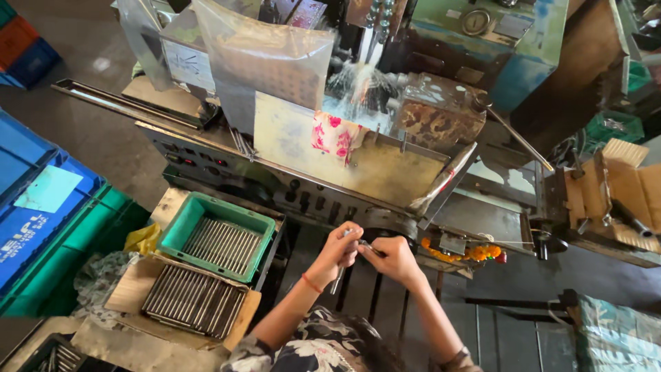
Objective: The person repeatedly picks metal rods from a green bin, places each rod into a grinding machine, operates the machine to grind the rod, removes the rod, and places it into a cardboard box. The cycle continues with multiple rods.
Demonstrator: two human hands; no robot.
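Both hands met before the machine: the left hand gripped a metal rod, and the right hand pinched its upper end. Steady wrists, and keeping clear of the coolant spray, would have served best.

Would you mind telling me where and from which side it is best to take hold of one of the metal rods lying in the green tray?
Probably from above, near one end. The metal rods lie flat, side by side and tightly packed in the green tray, so there is little room between them at mid-length. Their ends stop short of the tray walls, which leaves fingertips room to lift one end and then pinch the shaft.
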